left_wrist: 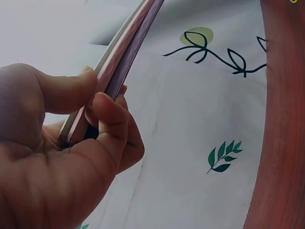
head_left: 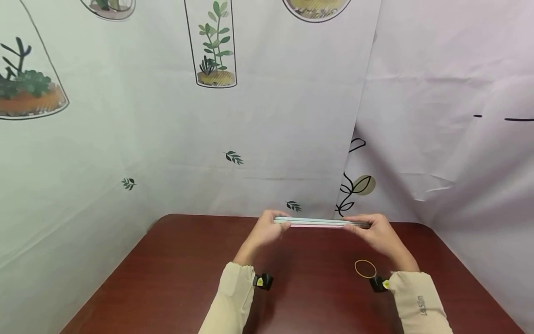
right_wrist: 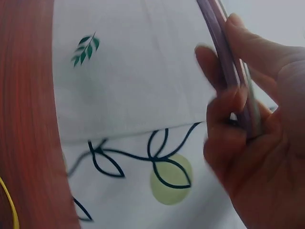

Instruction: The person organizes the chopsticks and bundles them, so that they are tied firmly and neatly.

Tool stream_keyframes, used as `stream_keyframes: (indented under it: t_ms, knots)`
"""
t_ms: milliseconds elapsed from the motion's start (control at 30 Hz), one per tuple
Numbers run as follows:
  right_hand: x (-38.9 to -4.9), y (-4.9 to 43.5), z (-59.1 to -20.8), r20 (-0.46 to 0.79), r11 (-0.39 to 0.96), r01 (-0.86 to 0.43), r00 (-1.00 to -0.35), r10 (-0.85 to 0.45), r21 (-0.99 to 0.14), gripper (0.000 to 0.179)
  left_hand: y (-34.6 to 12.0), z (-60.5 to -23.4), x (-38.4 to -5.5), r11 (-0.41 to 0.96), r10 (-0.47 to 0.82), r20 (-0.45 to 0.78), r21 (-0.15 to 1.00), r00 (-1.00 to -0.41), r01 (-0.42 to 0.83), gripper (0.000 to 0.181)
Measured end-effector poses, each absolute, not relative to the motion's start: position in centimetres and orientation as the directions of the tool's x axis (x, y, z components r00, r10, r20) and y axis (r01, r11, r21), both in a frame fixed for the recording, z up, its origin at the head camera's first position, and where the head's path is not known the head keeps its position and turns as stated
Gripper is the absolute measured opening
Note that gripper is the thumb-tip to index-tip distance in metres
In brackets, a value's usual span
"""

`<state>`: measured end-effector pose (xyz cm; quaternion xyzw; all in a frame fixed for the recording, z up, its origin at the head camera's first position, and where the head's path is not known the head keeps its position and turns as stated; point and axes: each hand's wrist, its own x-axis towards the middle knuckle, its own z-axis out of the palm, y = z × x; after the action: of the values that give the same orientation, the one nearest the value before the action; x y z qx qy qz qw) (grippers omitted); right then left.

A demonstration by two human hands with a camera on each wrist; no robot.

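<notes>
A small bundle of pastel chopsticks is held level above the far part of the table, one end in each hand. My left hand grips the left end, thumb on the near side. My right hand holds the other end between thumb and curled fingers. Green, pink and purple chopsticks lie side by side in the left wrist view, their lower ends partly hidden by the palm. In the right wrist view, a purple chopstick faces the fingertips.
On the dark red-brown table, a yellow rubber band lies near the right wrist. A white cloth with printed plants hangs behind the table and along its sides. Small black cameras are strapped at both wrists.
</notes>
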<state>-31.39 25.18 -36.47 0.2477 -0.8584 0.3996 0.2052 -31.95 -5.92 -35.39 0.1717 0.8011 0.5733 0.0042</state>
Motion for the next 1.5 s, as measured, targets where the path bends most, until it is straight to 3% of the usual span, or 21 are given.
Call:
stream_keyframes:
  t_ms: [233, 433, 533, 733, 1033, 1400, 1500]
  knots:
    - [-31.0, 24.6, -36.0, 0.686, 0.76, -0.61, -0.652, -0.322, -0.223, 0.023, -5.7, -35.5, -32.3, 0.255, 0.272, 0.19, 0.931, -0.944, 0.261, 0.019]
    - [-30.5, 23.5, -35.9, 0.742, 0.838, -0.545, -0.575, -0.344, -0.034, 0.026, -5.7, -35.3, -32.5, 0.246, 0.238, 0.184, 0.939, -0.954, 0.242, 0.019]
    - [-30.5, 22.3, -35.9, 0.784, 0.855, -0.516, -0.51, -0.353, 0.05, 0.038, -5.8, -35.0, -32.5, 0.231, 0.235, 0.18, 0.944, -0.955, 0.234, 0.019]
    - [-31.3, 19.5, -37.3, 0.854, 0.86, -0.495, -0.39, -0.345, 0.122, 0.065, -6.1, -34.3, -32.2, 0.198, 0.231, 0.179, 0.954, -0.956, 0.226, 0.021]
    - [-32.8, 18.7, -39.7, 0.917, 0.883, -0.432, -0.247, -0.314, 0.186, 0.05, -6.5, -34.8, -32.1, 0.181, 0.284, 0.145, 0.963, -0.948, 0.201, 0.023]
    - [-33.8, 19.2, -40.1, 0.946, 0.866, -0.396, 0.025, -0.322, 0.305, 0.057, -6.8, -34.6, -32.0, 0.199, 0.367, 0.138, 0.954, -0.92, 0.223, 0.025]
    - [-34.0, 19.3, -40.1, 0.942, 0.855, -0.403, 0.069, -0.328, 0.327, 0.059, -7.1, -34.5, -31.9, 0.192, 0.408, 0.131, 0.955, -0.904, 0.225, 0.024]
